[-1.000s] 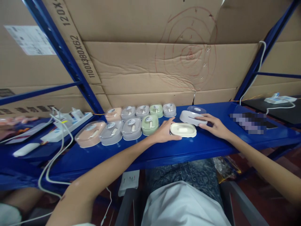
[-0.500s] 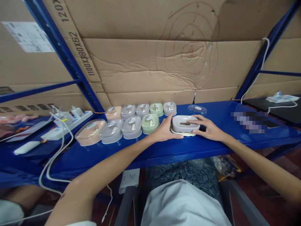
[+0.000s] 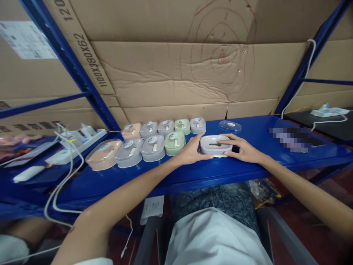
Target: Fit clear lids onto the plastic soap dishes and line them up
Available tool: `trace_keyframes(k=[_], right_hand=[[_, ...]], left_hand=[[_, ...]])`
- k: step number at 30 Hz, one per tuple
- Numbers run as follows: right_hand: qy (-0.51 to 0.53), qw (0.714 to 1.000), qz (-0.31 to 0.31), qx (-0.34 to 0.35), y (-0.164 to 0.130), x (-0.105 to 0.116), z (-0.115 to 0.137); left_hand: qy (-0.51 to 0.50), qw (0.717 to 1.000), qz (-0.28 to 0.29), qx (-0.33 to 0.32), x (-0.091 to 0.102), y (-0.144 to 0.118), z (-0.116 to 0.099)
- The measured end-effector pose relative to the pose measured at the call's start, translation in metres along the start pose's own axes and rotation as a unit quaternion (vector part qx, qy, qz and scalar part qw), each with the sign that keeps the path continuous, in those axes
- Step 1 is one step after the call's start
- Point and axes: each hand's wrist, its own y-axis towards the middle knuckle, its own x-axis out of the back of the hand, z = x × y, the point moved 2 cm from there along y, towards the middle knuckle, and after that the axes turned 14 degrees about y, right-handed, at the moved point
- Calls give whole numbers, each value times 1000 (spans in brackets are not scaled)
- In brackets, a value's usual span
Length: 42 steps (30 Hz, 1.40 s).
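Observation:
A lilac-grey oval box [image 3: 215, 149] with a dark opening in its recessed top rests upright on the blue shelf, a pale rim just visible under its front edge. My left hand [image 3: 192, 151] is curved round the left end, its thumb along the lower front. On the opposite end, my right hand [image 3: 244, 148] grips the box, with fingertips over the top recess and the thumb side at the front wall. A clear oval lid [image 3: 230, 126] with a round label lies flat behind the box.
Left of my hands stand two rows of lidded boxes, including a green box [image 3: 174, 146], a grey box [image 3: 153, 150] and a peach box [image 3: 102, 157]. White cables [image 3: 72, 162] and a power strip [image 3: 62, 156] lie further left. A pixelated item [image 3: 295, 139] is to the right.
The grey box has come down onto the pale base under it, which shows less now. Both hands keep their hold. The view has shifted slightly.

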Motion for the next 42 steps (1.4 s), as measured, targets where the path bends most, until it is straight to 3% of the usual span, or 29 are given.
trace_keyframes(k=[42], right_hand=[[-9,999,22,-41,0,-3,-5]], left_hand=[[25,999,2,-38,-7,5,16]])
